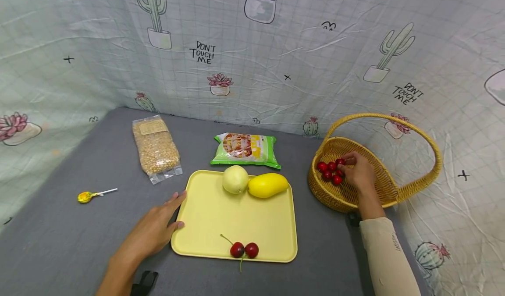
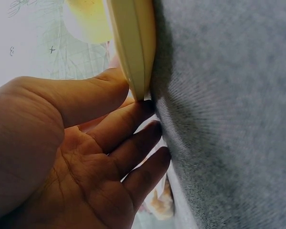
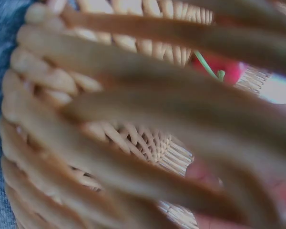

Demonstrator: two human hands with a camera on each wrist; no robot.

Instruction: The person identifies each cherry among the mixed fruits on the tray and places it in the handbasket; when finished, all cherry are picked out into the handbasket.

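Observation:
My left hand (image 1: 159,226) is at the left edge of a pale yellow tray (image 1: 213,217). In the left wrist view its thumb (image 2: 93,95) lies on the tray rim (image 2: 133,47), with fingers below. My right hand (image 1: 360,172) reaches into a wicker basket (image 1: 329,198), thumb and forefinger pinching a dark red cherry (image 1: 339,161). Several other cherries (image 1: 327,175) lie around its fingertips. Woven strands block much of the right wrist view, where a cherry (image 3: 224,69) with a green stem shows. Two stemmed cherries (image 1: 251,250) rest at the tray's front edge.
A round pale green fruit (image 1: 235,180) and a yellow mango (image 1: 268,185) sit at the tray's back. Behind is a green food packet (image 1: 246,150). A bag of yellow kernels (image 1: 155,147) and a lollipop (image 1: 84,197) lie left. The basket handle (image 1: 428,147) arches up.

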